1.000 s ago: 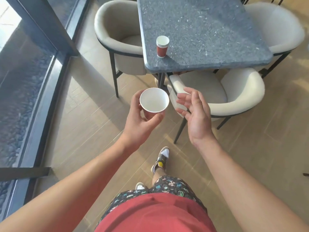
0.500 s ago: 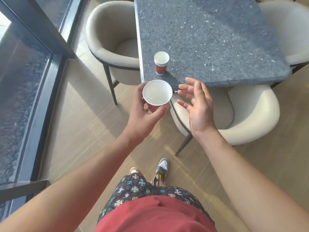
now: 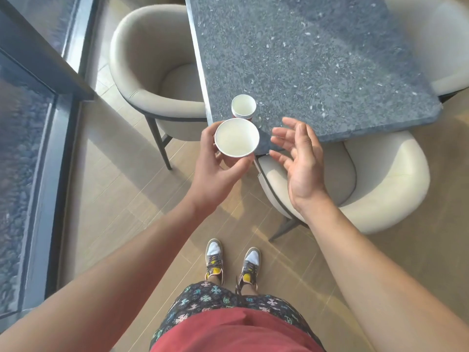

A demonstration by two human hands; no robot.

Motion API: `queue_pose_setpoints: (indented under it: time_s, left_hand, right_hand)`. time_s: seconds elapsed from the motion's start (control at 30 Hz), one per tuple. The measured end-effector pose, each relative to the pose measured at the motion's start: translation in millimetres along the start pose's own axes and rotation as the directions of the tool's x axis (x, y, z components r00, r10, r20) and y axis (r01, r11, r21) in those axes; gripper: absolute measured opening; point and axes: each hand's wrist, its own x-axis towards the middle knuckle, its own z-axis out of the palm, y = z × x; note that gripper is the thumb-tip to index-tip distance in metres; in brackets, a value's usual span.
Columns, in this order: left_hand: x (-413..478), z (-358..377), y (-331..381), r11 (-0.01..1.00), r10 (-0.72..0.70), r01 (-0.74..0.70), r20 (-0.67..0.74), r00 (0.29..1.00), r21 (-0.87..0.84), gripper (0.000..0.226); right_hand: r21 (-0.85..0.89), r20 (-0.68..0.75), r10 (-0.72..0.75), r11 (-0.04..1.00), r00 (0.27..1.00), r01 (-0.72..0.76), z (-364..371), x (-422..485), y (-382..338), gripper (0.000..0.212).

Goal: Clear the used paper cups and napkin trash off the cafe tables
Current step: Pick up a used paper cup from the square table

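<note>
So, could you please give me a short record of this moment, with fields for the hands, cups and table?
left hand: holds a paper cup upright; it looks empty
right hand: open beside that cup, holding nothing
table: grey speckled stone top
stack of cups: standing on the table by its nearest corner
chair: pale, tucked under the table's near side
</note>
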Motion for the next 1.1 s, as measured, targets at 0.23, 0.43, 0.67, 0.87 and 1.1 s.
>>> queue_pose_setpoints:
  time_s: [0.23,0.43,0.67,0.87,1.1]
  left_hand:
    - [71.5,2.1,-6.9,0.999,0.004,-0.004,0.001,1.000,0.041,0.081]
    - [152.4,15.3,-17.1,0.993,0.028,-0.028,-0.003,1.000,0.116,0.079]
    - [187.9,27.2,-51.9,0.973,-0.034,0.029,0.016,0.999,0.229,0.080]
    - [196.6,36.4,-67.6,0.964,-0.081,0.068,0.039,0.996,0.258,0.074]
    - [206.9,35.5,-99.6,0.926,-0.185,0.152,0.063,0.981,0.346,0.091]
  right_hand:
    - [-0.009,-0.038,0.001,1.000,0.999,-0.002,7.1,19.5,2.9,0.036]
    - [0.001,-0.079,0.044,0.999,0.996,-0.044,-2.4,23.9,13.5,0.037]
    - [-0.003,-0.133,0.063,0.998,0.989,-0.064,-12.4,34.5,19.7,0.039]
    - [-0.023,-0.154,0.073,0.997,0.985,-0.077,-21.6,39.2,28.3,0.038]
    - [-0.055,-0.163,0.098,0.993,0.982,-0.108,-28.1,38.0,42.7,0.042]
